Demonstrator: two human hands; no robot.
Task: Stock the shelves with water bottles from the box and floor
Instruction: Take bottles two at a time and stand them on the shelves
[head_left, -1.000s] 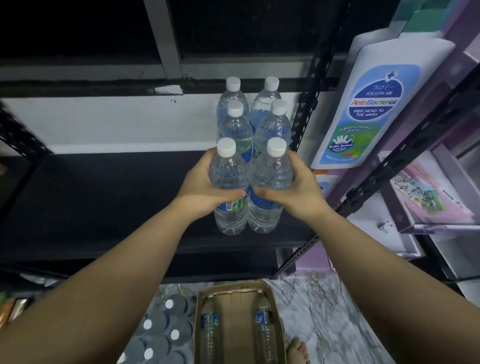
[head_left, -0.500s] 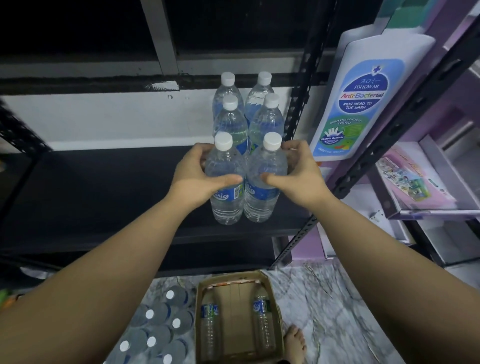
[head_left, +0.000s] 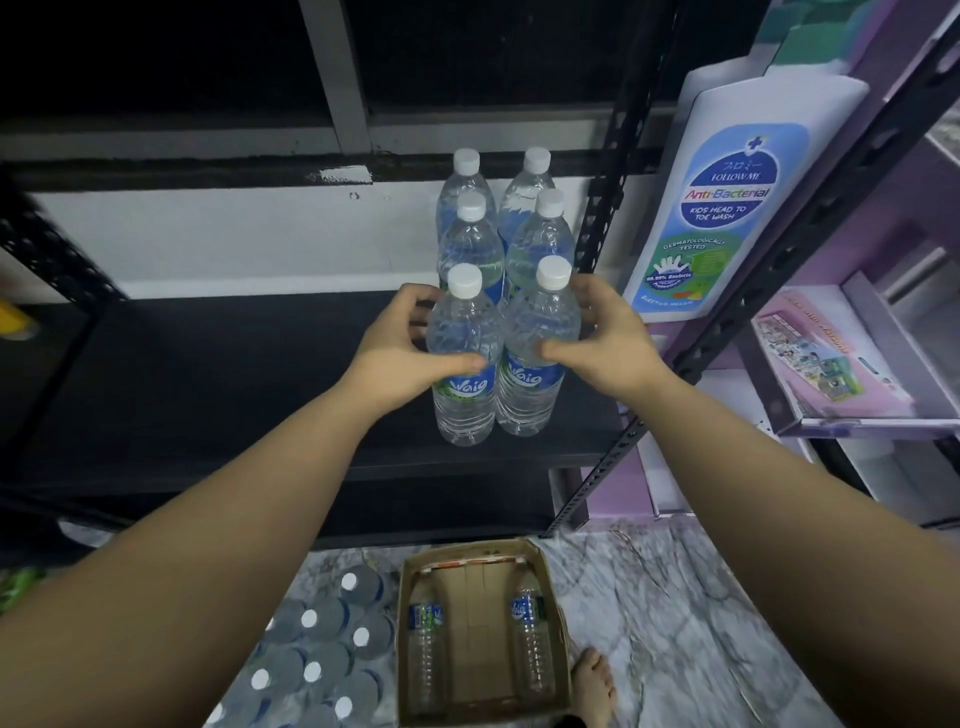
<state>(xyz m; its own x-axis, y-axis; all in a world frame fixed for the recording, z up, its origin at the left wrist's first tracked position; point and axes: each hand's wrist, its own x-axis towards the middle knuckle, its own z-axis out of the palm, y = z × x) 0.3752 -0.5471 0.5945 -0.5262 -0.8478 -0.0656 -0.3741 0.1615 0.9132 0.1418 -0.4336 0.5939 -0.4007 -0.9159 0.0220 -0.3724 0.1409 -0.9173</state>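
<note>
Two clear water bottles with white caps stand side by side on the black shelf (head_left: 218, 374), at the front of two short rows. My left hand (head_left: 400, 353) wraps the left front bottle (head_left: 464, 400), thumb across its blue label. The right front bottle (head_left: 535, 395) is held the same way by my right hand (head_left: 602, 348). Several more bottles (head_left: 470, 228) stand behind them toward the wall. Below on the floor, an open cardboard box (head_left: 480, 629) holds two bottles lying flat, one (head_left: 425, 649) on the left and one (head_left: 531, 644) on the right.
A cluster of several upright bottles (head_left: 317, 654) stands on the marble floor left of the box. A black perforated post (head_left: 605, 218) borders the shelf on the right. Beyond it are a large bottle-shaped sign (head_left: 727, 208) and purple racks. A bare foot (head_left: 592, 686) is beside the box.
Both hands pushed the two front bottles back along the shelf, up against the rows behind. The fingers have loosened around the bottles.
</note>
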